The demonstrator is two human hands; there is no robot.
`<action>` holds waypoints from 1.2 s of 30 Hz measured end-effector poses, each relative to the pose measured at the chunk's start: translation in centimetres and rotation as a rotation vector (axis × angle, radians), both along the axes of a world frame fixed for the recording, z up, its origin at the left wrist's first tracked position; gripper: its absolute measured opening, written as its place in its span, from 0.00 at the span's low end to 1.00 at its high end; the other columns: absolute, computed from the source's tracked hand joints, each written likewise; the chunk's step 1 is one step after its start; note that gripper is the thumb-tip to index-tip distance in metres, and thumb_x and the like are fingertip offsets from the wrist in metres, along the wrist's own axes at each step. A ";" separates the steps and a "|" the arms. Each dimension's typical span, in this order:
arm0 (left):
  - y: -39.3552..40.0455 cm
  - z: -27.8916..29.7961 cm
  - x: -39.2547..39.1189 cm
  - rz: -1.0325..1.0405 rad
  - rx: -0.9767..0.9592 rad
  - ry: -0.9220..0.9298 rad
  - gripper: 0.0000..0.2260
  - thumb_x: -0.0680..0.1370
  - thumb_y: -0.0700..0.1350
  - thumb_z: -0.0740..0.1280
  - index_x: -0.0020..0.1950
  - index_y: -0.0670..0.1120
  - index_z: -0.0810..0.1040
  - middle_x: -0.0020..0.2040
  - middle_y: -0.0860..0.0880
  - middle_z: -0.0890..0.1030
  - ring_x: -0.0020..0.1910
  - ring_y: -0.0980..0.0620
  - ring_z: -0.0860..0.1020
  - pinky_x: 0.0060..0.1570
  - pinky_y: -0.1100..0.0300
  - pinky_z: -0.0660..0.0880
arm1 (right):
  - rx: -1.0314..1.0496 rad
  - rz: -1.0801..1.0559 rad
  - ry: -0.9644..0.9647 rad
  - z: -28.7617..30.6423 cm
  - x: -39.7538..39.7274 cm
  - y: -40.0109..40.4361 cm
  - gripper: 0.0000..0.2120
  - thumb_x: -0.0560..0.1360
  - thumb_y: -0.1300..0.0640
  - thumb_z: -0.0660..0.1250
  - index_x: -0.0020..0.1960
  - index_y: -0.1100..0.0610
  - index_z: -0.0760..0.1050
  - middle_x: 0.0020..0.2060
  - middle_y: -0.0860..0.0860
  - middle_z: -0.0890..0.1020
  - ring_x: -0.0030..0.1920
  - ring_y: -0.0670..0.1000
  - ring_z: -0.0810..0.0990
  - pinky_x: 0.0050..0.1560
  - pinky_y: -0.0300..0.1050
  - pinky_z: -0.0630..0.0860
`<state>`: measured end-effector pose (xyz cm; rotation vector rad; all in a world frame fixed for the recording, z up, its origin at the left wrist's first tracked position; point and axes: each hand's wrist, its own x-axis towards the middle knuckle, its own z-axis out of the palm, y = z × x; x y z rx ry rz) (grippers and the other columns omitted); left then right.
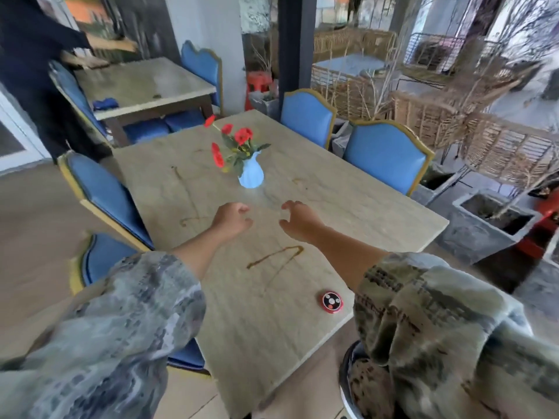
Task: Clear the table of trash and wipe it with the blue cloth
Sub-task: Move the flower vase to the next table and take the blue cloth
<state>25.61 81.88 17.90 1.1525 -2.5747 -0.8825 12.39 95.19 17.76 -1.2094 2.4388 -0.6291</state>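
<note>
A beige stone-top table [348, 207] fills the middle of the head view. Brown sauce streaks [276, 255] run across its near part, with fainter streaks farther left. My left hand [233, 217] and my right hand [298, 216] hover side by side above the table's middle, fingers loosely curled, holding nothing. A light blue vase with red flowers [251, 173] stands just beyond them. A blue cloth [104, 103] lies on the edge of the second table at the back left. No loose trash shows on the tabletop.
A round red and black call button [331, 302] sits near the table's front edge. Blue padded chairs [387, 155] stand on both sides. A bin [352, 376] is below my right sleeve. A person in dark clothes [27, 65] leans over the far table. Wicker chairs and concrete planters stand right.
</note>
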 end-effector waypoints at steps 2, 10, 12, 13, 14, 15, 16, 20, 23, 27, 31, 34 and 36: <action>-3.4 0.0 0.9 0.039 0.000 -0.012 0.19 0.73 0.42 0.70 0.64 0.40 0.76 0.62 0.43 0.79 0.62 0.47 0.76 0.60 0.61 0.69 | -0.010 0.000 -0.004 0.0 0.3 -3.3 0.23 0.76 0.54 0.64 0.70 0.54 0.67 0.66 0.55 0.71 0.66 0.56 0.70 0.63 0.46 0.68; -16.3 -1.5 0.5 0.022 0.045 -0.065 0.20 0.74 0.42 0.70 0.65 0.40 0.76 0.63 0.43 0.78 0.62 0.47 0.76 0.60 0.61 0.68 | -0.017 -0.144 -0.124 -2.1 -0.9 -16.1 0.24 0.74 0.54 0.64 0.69 0.54 0.66 0.65 0.54 0.73 0.64 0.55 0.72 0.57 0.44 0.70; -18.8 -2.5 -0.5 0.007 0.063 -0.081 0.19 0.74 0.42 0.70 0.64 0.40 0.76 0.63 0.43 0.78 0.62 0.47 0.76 0.60 0.60 0.68 | -0.026 -0.199 -0.157 -2.9 -1.6 -18.4 0.24 0.74 0.54 0.64 0.70 0.54 0.66 0.64 0.53 0.74 0.60 0.55 0.75 0.48 0.41 0.70; -20.1 -3.2 -1.1 -0.001 0.073 -0.085 0.19 0.73 0.42 0.70 0.64 0.41 0.76 0.63 0.43 0.79 0.62 0.47 0.76 0.61 0.59 0.69 | -0.028 -0.224 -0.167 -3.5 -2.0 -19.5 0.24 0.75 0.54 0.64 0.70 0.54 0.66 0.63 0.53 0.74 0.58 0.55 0.76 0.45 0.40 0.69; -21.2 -3.8 -1.8 -0.011 0.080 -0.093 0.20 0.73 0.42 0.70 0.64 0.41 0.76 0.63 0.42 0.79 0.62 0.47 0.76 0.62 0.58 0.70 | -0.032 -0.247 -0.172 -4.2 -2.5 -20.5 0.24 0.75 0.54 0.64 0.70 0.54 0.66 0.63 0.53 0.74 0.58 0.55 0.76 0.44 0.40 0.68; -22.2 -4.6 -2.6 -0.026 0.083 -0.104 0.20 0.73 0.43 0.70 0.64 0.42 0.76 0.63 0.42 0.79 0.62 0.47 0.76 0.63 0.57 0.70 | -0.035 -0.266 -0.177 -5.0 -3.0 -21.3 0.24 0.75 0.54 0.64 0.70 0.55 0.66 0.63 0.53 0.74 0.59 0.55 0.75 0.45 0.40 0.69; -23.0 -5.3 -3.3 -0.044 0.082 -0.122 0.20 0.73 0.43 0.70 0.65 0.42 0.75 0.63 0.42 0.78 0.63 0.46 0.76 0.63 0.57 0.70 | -0.037 -0.282 -0.181 -5.8 -3.4 -22.1 0.24 0.75 0.54 0.64 0.70 0.55 0.66 0.64 0.54 0.74 0.62 0.55 0.74 0.49 0.41 0.70; -25.7 -8.5 -6.1 -0.111 0.101 -0.177 0.22 0.73 0.44 0.68 0.67 0.42 0.73 0.65 0.41 0.76 0.65 0.45 0.73 0.63 0.59 0.68 | -0.015 -0.341 -0.207 -9.0 -5.4 -24.5 0.25 0.75 0.54 0.65 0.70 0.57 0.65 0.66 0.54 0.73 0.66 0.55 0.69 0.62 0.44 0.67; -27.5 -11.0 -8.4 -0.133 0.115 -0.204 0.25 0.74 0.44 0.69 0.70 0.40 0.70 0.67 0.40 0.74 0.66 0.44 0.71 0.65 0.59 0.65 | -0.033 -0.374 -0.199 -10.6 -7.2 -26.5 0.28 0.75 0.53 0.66 0.72 0.58 0.62 0.67 0.55 0.71 0.67 0.56 0.69 0.63 0.47 0.68; -29.4 -13.6 -10.5 -0.188 0.110 -0.258 0.32 0.74 0.51 0.70 0.74 0.41 0.64 0.72 0.40 0.67 0.72 0.44 0.65 0.70 0.58 0.60 | -0.104 -0.424 -0.221 -12.7 -9.3 -29.6 0.34 0.74 0.53 0.68 0.74 0.57 0.58 0.70 0.55 0.68 0.68 0.57 0.68 0.64 0.49 0.68; -30.8 -16.1 -11.7 -0.201 0.072 -0.296 0.48 0.62 0.69 0.66 0.75 0.45 0.61 0.75 0.41 0.61 0.75 0.43 0.57 0.73 0.54 0.54 | -0.196 -0.486 -0.278 -14.9 -11.1 -32.3 0.39 0.71 0.50 0.71 0.75 0.55 0.54 0.70 0.53 0.67 0.68 0.56 0.67 0.64 0.53 0.69; -31.2 -17.5 -12.8 -0.220 -0.064 -0.349 0.47 0.65 0.72 0.65 0.77 0.50 0.57 0.78 0.45 0.55 0.76 0.41 0.52 0.73 0.47 0.51 | -0.235 -0.515 -0.317 -16.2 -12.1 -33.7 0.43 0.69 0.47 0.72 0.75 0.52 0.52 0.70 0.51 0.66 0.69 0.55 0.66 0.64 0.51 0.69; -31.4 -18.0 -13.3 -0.230 -0.058 -0.371 0.47 0.67 0.71 0.65 0.78 0.50 0.52 0.79 0.46 0.50 0.76 0.40 0.48 0.73 0.44 0.47 | -0.239 -0.499 -0.316 -16.9 -12.8 -34.5 0.46 0.67 0.46 0.74 0.75 0.49 0.50 0.71 0.50 0.64 0.70 0.54 0.65 0.65 0.53 0.69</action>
